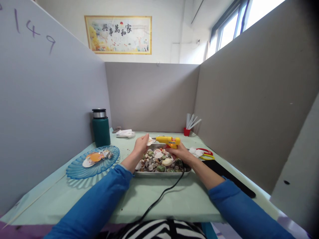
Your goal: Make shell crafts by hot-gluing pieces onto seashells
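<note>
Both hands meet over the metal tray [159, 174] in the middle of the table: the right hand [179, 152] is closed around the grip of a yellow glue gun [168, 140], and the left hand [142, 144], mostly closed, pinches a pale shell [150, 141] at the gun's nozzle. The gun points toward the left hand, above the tray's far part, and its black cord [163, 192] drops across the tray's near rim and runs over the table to its front edge.

Small shells and snail shells [156, 161] fill the tray, with a few larger pale ones on top. To the left, a blue scalloped glass plate [74, 167] bears an orange shell [94, 156], a white one and a small greyish cluster too unclear to name. Behind the plate stands a green bottle [101, 132]; a crumpled white plastic bag [125, 133] lies near the back panel. A red cup [186, 132] of white sticks [191, 122] stands at the back right. Right of the tray are red and yellow handles [206, 153], partly covered by white material, and a black flat object [228, 177].

The forearms hide parts of the table, the right fingers are partly hidden by the grip, and the contact between nozzle and shell cannot be made out.
</note>
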Demonstrator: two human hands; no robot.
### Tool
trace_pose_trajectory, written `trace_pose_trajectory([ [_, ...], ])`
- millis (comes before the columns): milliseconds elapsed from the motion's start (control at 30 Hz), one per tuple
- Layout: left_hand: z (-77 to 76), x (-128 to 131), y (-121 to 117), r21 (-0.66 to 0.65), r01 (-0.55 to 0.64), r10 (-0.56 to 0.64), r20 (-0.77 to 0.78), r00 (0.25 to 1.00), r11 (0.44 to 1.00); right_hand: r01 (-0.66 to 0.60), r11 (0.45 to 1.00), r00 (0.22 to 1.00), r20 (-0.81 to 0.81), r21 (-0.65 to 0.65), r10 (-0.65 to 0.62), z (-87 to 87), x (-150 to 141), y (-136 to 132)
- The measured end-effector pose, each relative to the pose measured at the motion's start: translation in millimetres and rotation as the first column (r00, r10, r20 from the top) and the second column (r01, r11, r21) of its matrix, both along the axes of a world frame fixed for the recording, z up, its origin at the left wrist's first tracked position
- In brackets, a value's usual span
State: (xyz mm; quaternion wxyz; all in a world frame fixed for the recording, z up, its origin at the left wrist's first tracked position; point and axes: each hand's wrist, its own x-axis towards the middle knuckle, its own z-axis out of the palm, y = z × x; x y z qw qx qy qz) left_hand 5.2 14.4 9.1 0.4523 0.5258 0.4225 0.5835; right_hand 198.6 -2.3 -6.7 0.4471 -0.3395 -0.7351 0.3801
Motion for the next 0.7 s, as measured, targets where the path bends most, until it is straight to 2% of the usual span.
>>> trace_pose_trajectory([
  [133,-0.2,0.1,0.7,0.002,-0.003,0.003,0.005,1.000,1.000,-0.006,1.000,1.000,0.017,-0.009,0.006,-0.7,-0.3,0.3],
  [400,-0.1,-0.4,2.0,0.015,-0.088,0.088,0.022,0.996,0.996,-0.047,0.999,0.998,0.032,-0.027,0.048,1.7,-1.3,-4.2],
  [700,-1.3,-1.0,2.7,0.029,-0.050,0.050,-0.005,0.999,0.998,-0.028,1.000,0.999,0.022,0.002,0.028,-2.5,-0.1,1.6],
])
